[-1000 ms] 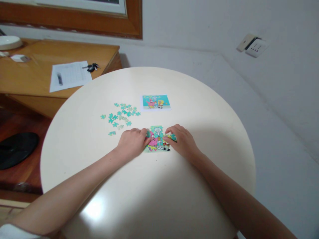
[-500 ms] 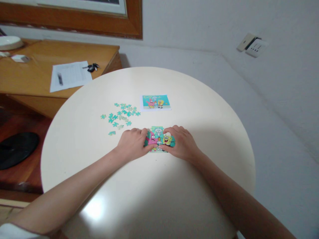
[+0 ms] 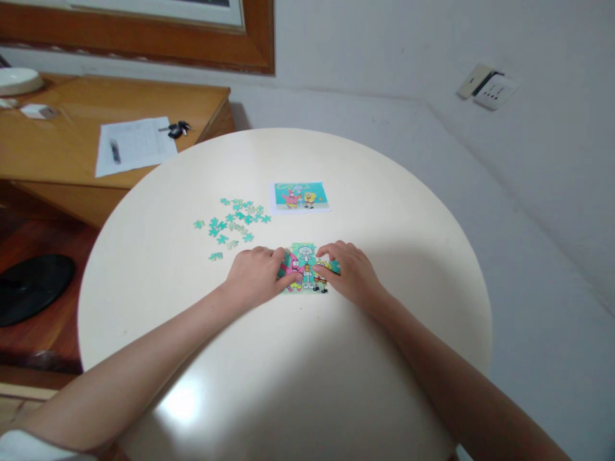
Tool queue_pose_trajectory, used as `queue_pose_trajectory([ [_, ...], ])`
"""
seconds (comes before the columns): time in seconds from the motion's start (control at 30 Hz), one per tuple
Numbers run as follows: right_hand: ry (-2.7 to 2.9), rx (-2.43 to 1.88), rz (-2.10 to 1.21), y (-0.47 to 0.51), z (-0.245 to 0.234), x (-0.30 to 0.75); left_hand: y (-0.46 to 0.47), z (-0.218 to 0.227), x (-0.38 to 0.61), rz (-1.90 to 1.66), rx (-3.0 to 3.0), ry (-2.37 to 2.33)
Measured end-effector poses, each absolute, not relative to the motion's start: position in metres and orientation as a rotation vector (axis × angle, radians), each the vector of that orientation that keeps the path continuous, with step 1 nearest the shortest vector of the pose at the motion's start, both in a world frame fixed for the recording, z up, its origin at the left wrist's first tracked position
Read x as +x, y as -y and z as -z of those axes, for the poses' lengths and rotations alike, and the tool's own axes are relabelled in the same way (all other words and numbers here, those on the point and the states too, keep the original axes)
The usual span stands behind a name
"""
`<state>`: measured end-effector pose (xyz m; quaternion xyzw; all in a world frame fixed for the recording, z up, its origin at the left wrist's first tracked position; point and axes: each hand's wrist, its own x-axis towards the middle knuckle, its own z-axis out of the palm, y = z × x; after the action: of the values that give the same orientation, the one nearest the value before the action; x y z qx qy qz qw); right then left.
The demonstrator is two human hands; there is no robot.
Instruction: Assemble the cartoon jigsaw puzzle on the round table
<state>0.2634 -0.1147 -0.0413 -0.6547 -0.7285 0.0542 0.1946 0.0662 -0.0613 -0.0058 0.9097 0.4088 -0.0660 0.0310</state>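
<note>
A partly joined jigsaw puzzle (image 3: 306, 255) lies flat on the table in front of me, showing a pink starfish, a tall pale figure and a yellow square figure. My left hand (image 3: 256, 272) grips its left side, the thumb lying over the pink starfish and the fingers curled at the edge. Around the right side curves my right hand (image 3: 354, 270), its thumb across the yellow figure and its fingers at the edge. Both hands hide parts of the puzzle's sides. Loose jigsaw pieces (image 3: 241, 216), several in green and teal, are scattered beyond my left hand.
A printed picture card (image 3: 300, 197) of the same figures lies beyond the puzzle on the round white table (image 3: 384, 198). Behind at left, a wooden desk (image 3: 72, 141) carries a paper sheet (image 3: 137, 147) and keys (image 3: 179, 130). A wall socket (image 3: 494, 91) is at right.
My right thumb has moved up from the puzzle's lower middle onto the yellow figure. The left thumb has lifted slightly, and more of the puzzle's bottom edge shows. Loose pieces stay put.
</note>
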Motion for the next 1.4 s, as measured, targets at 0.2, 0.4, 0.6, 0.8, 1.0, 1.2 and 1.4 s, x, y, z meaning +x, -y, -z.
queue_pose_trajectory([
  [0.2,2.046,-1.827,-0.148,0.113,0.042,0.265,0.060,0.007,0.066,0.226,2.794,-1.278],
  [0.4,2.056,-1.874,-0.110,0.112,0.042,0.263,0.059,0.010,0.067,0.213,2.799,-1.308],
  [0.6,2.012,-1.889,-0.092,0.113,0.043,0.262,0.059,0.011,0.067,0.188,2.801,-1.317],
  [0.8,2.035,-1.767,0.032,0.122,0.038,0.249,0.059,0.012,0.066,0.151,2.806,-1.325],
  [1.0,2.355,-1.669,-0.013,0.132,0.040,0.233,0.059,0.015,0.066,0.118,2.827,-1.316],
  [1.2,2.377,-1.701,-0.030,0.135,0.041,0.229,0.059,0.015,0.067,0.128,2.822,-1.326],
  [1.4,2.392,-1.711,0.003,0.135,0.042,0.227,0.059,0.015,0.066,0.130,2.817,-1.330],
])
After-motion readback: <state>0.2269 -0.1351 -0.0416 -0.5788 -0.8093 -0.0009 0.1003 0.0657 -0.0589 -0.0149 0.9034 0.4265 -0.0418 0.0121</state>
